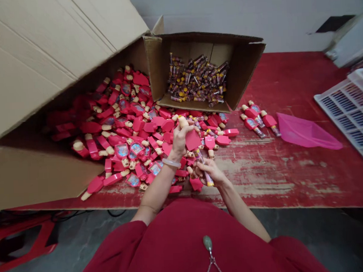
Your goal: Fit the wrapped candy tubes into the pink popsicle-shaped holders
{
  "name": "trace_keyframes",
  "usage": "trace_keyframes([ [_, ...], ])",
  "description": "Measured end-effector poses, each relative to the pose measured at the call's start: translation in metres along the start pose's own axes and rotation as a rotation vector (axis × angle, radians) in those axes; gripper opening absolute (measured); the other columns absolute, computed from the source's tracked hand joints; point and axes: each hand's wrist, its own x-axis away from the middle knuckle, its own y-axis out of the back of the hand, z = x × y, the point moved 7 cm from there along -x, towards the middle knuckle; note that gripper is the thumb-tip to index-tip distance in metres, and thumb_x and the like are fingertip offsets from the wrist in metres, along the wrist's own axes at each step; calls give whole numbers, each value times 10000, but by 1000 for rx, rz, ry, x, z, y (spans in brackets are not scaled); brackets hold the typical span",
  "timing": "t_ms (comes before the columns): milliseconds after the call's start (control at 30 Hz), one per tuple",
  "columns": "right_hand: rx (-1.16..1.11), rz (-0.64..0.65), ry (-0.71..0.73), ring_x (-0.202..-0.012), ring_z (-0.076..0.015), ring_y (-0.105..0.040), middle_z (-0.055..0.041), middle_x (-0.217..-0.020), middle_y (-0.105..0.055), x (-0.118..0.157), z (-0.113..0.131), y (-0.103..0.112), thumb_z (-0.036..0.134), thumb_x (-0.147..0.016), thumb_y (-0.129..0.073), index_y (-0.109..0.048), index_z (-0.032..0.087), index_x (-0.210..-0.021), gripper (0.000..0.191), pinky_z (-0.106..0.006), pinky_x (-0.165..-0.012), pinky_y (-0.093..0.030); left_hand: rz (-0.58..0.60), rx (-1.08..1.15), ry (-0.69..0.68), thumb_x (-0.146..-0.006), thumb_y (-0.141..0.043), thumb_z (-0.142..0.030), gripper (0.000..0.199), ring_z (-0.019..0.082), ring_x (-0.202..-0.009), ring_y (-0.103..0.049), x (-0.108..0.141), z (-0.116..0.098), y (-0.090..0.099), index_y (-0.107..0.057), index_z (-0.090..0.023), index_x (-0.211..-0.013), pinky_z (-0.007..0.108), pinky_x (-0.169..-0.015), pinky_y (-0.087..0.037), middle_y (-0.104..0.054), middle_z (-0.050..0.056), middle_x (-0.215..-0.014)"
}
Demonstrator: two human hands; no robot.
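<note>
1. Worn red paint was seen on a long workbench (293, 174), scuffed to pale patches along its front, with a white wall (223, 12) behind it.
2. Grey concrete floor (84, 248) was exposed below the workbench's near edge, and a red plastic stool (22, 241) was placed off its left end.
3. Red plastic figure pieces (123, 131) with cream-coloured knobs were heaped on the workbench's left half, partly within a large tipped cardboard carton (43, 58).
4. Behind that heap, a small open carton (195, 42) packed with striped tubes (196, 78) was set on the workbench.
5. Near the workbench's front edge, a red piece (193, 139) was pinched by the left hand (180, 138), its fingers curled closed.
6. A clear tube (203, 167) was gripped by the partly closed right hand (212, 171), just beside that piece.
7. Three assembled figures (256, 118) and a pink plastic bag (306, 131) were laid toward the workbench's right end, near a white plastic crate (350, 115).
</note>
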Motion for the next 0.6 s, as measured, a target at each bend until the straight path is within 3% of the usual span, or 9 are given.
trace_keyframes([
  [67, -90, 1, -25, -526, -153, -578, 48, -517, -497, 1, 1, 20, 540, -773, -809, -593, 194, -874, 421, -166, -289, -360, 7, -115, 37, -770, -769, -333, 363, 258, -947, -728, -3, 8, 6, -639, -177, -1071, 395, -883, -571, -732, 70, -907],
  [167, -220, -206, 67, -584, -140, -608, 52, -531, -480, 1, 32, 87, 501, -814, -795, -570, 203, -844, 375, -121, -293, -347, -131, -330, -83, -809, -768, -291, 454, 238, -1161, -663, -10, 6, 41, -612, -198, -1224, 360, -990, -526, -705, 100, -1195],
  [267, -298, -426, 129, -521, -113, -578, 61, -509, -433, 1, 78, 170, 451, -878, -747, -500, 208, -762, 365, -94, -272, -278, -250, -550, -158, -857, -701, -278, 351, 213, -1119, -670, -6, 5, 81, -628, -181, -1187, 345, -977, -529, -708, 108, -1187],
  [333, -342, -549, 175, -508, -102, -575, 58, -527, -455, 1, 109, 217, 425, -917, -707, -492, 207, -774, 338, -84, -284, -295, -210, -709, -108, -894, -639, -281, 254, 210, -1054, -685, 1, 12, 97, -654, -164, -1118, 348, -952, -536, -727, 110, -1122],
  [400, -406, -671, 242, -509, -91, -579, 46, -554, -500, 1, 132, 248, 350, -953, -652, -478, 208, -778, 285, -79, -318, -355, -127, -931, -45, -907, -611, -277, 233, 224, -1047, -682, 13, 23, 102, -671, -157, -1098, 365, -964, -524, -734, 115, -1110],
  [433, -441, -709, 275, -512, -86, -582, 42, -565, -519, 1, 138, 254, 292, -961, -621, -478, 207, -785, 242, -80, -347, -399, -81, -1079, -27, -908, -612, -281, 249, 246, -1071, -671, 20, 28, 102, -677, -152, -1111, 389, -985, -509, -732, 124, -1122],
  [500, -492, -700, 318, -531, -81, -597, 35, -599, -563, -4, 141, 247, 167, -927, -577, -511, 202, -831, 122, -99, -426, -491, 15, -1417, -11, -892, -644, -309, 310, 319, -1141, -626, 32, 39, 97, -685, -132, -1143, 455, -1021, -471, -716, 158, -1160],
  [533, -497, -648, 319, -554, -84, -614, 30, -632, -594, -8, 137, 235, 121, -890, -568, -538, 201, -878, 86, -117, -468, -531, 60, -1569, -3, -873, -673, -319, 335, 357, -1182, -593, 37, 44, 95, -689, -120, -1142, 484, -1034, -450, -702, 178, -1184],
  [600, -476, -493, 285, -629, -102, -661, 18, -727, -658, -18, 120, 198, 72, -806, -567, -577, 210, -987, 227, -158, -531, -581, 108, -1748, 27, -823, -729, -303, 328, 403, -1244, -532, 41, 52, 93, -698, -112, -1087, 512, -1051, -418, -674, 203, -1224],
])
